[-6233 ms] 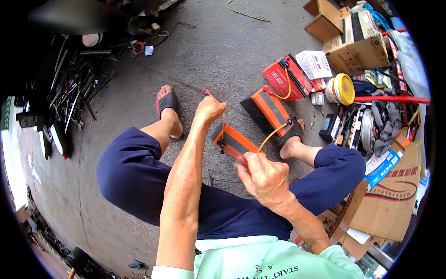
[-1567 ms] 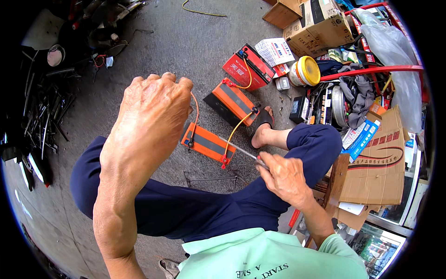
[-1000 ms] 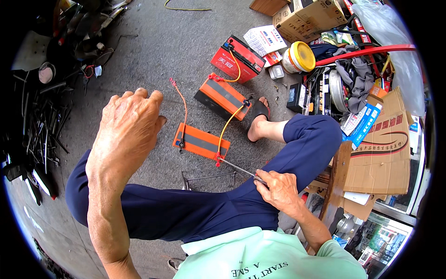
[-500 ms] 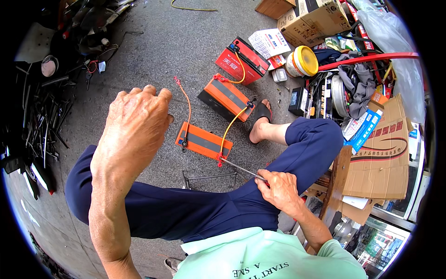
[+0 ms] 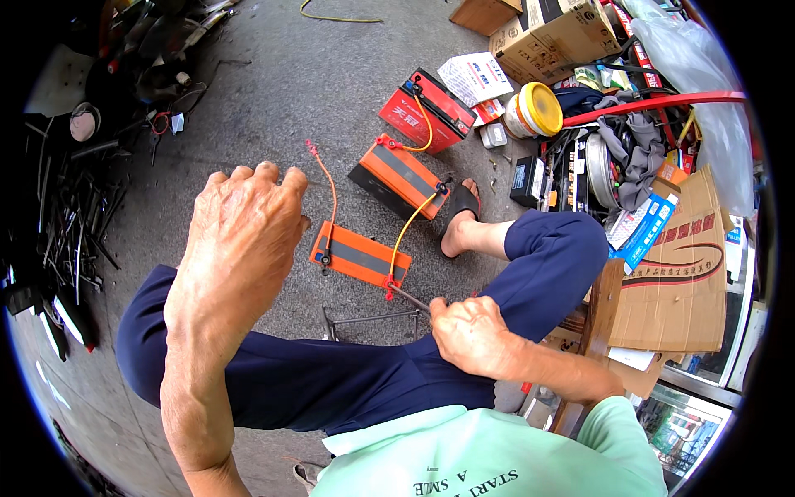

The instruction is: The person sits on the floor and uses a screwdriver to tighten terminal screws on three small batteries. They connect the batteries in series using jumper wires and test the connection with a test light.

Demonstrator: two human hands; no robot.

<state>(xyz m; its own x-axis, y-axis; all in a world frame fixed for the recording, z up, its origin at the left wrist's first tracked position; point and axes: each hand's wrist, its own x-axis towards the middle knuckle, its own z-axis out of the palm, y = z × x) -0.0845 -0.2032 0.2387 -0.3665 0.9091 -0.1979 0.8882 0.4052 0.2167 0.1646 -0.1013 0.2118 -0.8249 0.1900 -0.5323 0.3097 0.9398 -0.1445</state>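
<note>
My right hand [image 5: 474,333] is closed around a screwdriver, its handle hidden in the fist. The thin metal shaft [image 5: 411,299] reaches to the red terminal [image 5: 389,284] on the nearest orange-topped battery [image 5: 358,256]. A yellow wire [image 5: 403,231] links that terminal with a second orange-topped battery [image 5: 403,174]. Behind it stands a red battery [image 5: 424,112], joined by another yellow wire. From the nearest battery's black terminal an orange-red wire [image 5: 334,189] runs to a loose end on the ground. My left hand [image 5: 246,229] hangs left of the batteries with curled fingers; their inner side is hidden.
Below the nearest battery lies a thin metal frame [image 5: 373,318]. Right of my sandalled foot [image 5: 460,217] are a yellow-lidded tub [image 5: 538,109], cartons [image 5: 553,41] and a small black battery [image 5: 527,180]. Dark scrap parts [image 5: 74,224] heap up at the far left.
My right hand has moved left toward the nearest battery and covers more of the screwdriver's shaft. My left hand stays nearly where it was, and the batteries keep their places.
</note>
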